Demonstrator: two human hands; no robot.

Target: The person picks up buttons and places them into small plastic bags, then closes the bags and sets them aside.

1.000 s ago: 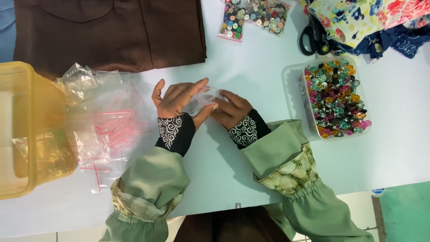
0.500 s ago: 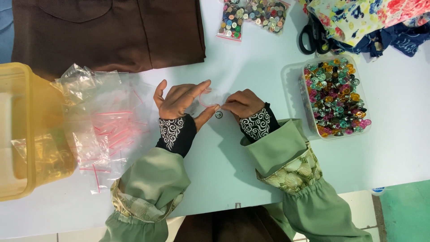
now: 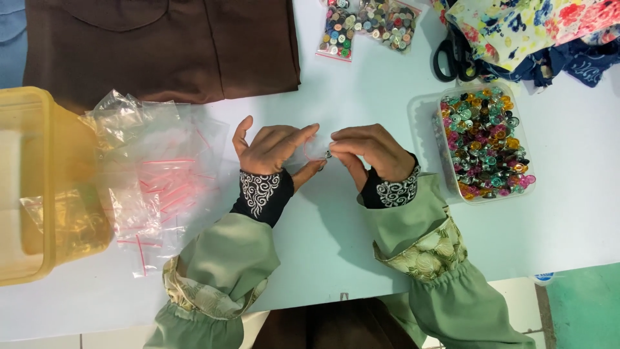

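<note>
My left hand (image 3: 274, 147) and my right hand (image 3: 368, 150) meet at the middle of the white table (image 3: 361, 84). Between them they hold a small clear plastic zip bag (image 3: 316, 148). The fingertips of my right hand pinch a small dark button (image 3: 329, 154) at the bag's edge. My left hand has its fingers spread, with thumb and forefinger on the bag. Both arms wear green sleeves with black patterned cuffs.
A heap of empty clear zip bags (image 3: 158, 174) lies to the left beside a yellow plastic tub (image 3: 39, 187). A clear tray of colourful buttons (image 3: 484, 142) stands right. Brown cloth (image 3: 168, 45), two bags of buttons (image 3: 371, 22), black scissors (image 3: 452, 55) and flowered fabric (image 3: 516, 26) lie at the back.
My right hand went a little to the right and came back to the bag with a button in its fingertips. My left hand kept hold of the bag.
</note>
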